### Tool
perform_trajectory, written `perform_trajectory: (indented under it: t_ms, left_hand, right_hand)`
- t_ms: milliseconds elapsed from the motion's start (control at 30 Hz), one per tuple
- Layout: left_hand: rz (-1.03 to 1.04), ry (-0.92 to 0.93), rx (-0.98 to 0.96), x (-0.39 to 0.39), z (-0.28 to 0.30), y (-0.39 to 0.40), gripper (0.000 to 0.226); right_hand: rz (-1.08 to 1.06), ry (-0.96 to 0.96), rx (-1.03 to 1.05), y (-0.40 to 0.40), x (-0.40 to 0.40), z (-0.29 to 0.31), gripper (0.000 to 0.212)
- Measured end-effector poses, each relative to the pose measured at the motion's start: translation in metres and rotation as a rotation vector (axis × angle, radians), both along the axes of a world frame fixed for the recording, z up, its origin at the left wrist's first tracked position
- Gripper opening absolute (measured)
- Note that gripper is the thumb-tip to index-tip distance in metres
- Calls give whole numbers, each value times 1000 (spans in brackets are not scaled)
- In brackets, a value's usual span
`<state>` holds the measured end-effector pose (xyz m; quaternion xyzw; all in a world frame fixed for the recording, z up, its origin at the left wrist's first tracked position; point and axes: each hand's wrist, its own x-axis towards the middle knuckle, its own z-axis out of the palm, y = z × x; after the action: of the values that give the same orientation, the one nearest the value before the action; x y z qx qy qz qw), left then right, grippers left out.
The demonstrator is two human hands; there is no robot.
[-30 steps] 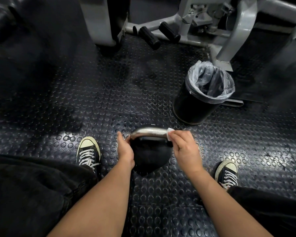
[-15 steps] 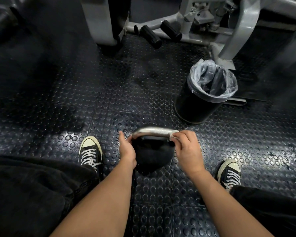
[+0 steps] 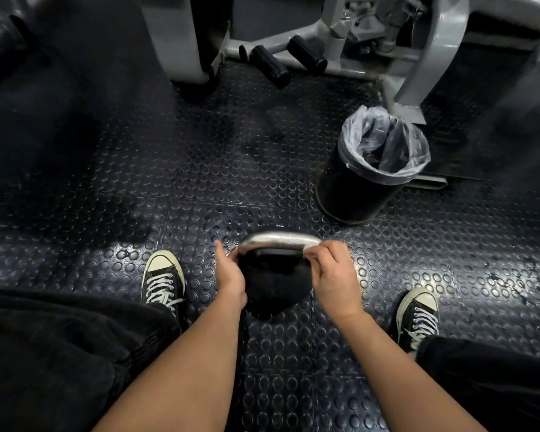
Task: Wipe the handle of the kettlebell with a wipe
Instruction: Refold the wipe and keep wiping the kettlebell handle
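Note:
A black kettlebell (image 3: 275, 285) stands on the studded rubber floor between my feet, its silver handle (image 3: 278, 241) arching across the top. My left hand (image 3: 229, 274) rests against the kettlebell's left side by the handle's left end, thumb up. My right hand (image 3: 332, 274) pinches a small white wipe (image 3: 314, 246) against the right end of the handle. Most of the wipe is hidden under my fingers and slightly blurred.
A black bin with a clear plastic liner (image 3: 378, 163) stands just beyond and right of the kettlebell. A grey gym machine frame (image 3: 418, 57) with black foot pegs (image 3: 268, 65) fills the far side. My two black sneakers (image 3: 162, 275) flank the kettlebell.
My right hand with the wipe has slid a little along the right end of the handle, curling lower around it. My left hand stays on the kettlebell's left side.

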<state>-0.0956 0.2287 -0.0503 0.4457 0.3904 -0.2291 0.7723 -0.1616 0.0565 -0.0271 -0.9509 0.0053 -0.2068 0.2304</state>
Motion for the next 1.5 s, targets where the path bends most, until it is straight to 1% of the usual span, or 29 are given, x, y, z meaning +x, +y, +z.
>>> perform_trajectory:
  t_ms: [100,200,300,400,467,600,700,767,800,867,933,967,1000,1033,1100,1133,1233,1300,1400,1500]
  left_hand:
    - [11,-10,-4,0,2,-1,64]
    - [5,-12,0,0,1,-1,62]
    - [10,-20,6,0,2,-1,61]
    - [0,-14,8,0,2,0,64]
    - [-1,-4,5,-1,3,0,65]
    - [7,-4,-4,-1,6,0,63]
    - [9,-8,0,-1,5,-1,62]
    - [14,-1,0,-1,5,0,62]
    - [20,6,3,-1,5,0,64]
    - [21,10,9,-1,4,0,67]
    - [17,10,9,-2,5,0,69]
    - [17,9,10,-2,6,0,70]
    - [23,7,7,-2,7,0,69]
    - [23,3,6,-2,8,0,67]
    - [24,0,4,-2,9,0,65]
    - [25,4,6,-2,8,0,65]
    - [28,2,13,-2,8,0,66]
    - [29,10,4,-2,8,0,68]
    - [23,-5,13,-3,10,-1,64]
    - [14,-2,10,-3,11,-1,63]
  right_hand:
    - [-64,-5,51,-2,-3,-2,9]
    - [-23,-65,36,4,3,2,10]
    - [-11,-47,-5,8,2,-5,11]
    - [-70,-18,55,3,-1,-8,11]
    - [-79,-44,73,4,0,-4,11]
    - [-50,-75,23,12,3,-5,12]
    - [-146,-67,129,14,0,-7,13]
    - [-310,-16,284,25,-2,-4,13]
    - [-433,24,432,33,-2,-1,13]
    - [-706,61,852,49,3,0,14]
    - [-907,5,1355,57,11,1,15]
    - [-958,-27,1579,60,15,3,15]
    - [-992,-51,1737,62,18,4,16]
    - [-1011,-65,1842,64,21,5,18]
    - [-1005,-89,1977,66,24,7,21]
    - [-993,-88,2013,66,25,9,23]
    - [-988,-31,2011,66,21,10,27]
    - [-1003,-36,2013,64,13,8,27]
    - [-991,-34,2060,63,14,8,24]
    - [-891,-14,2145,66,20,9,19]
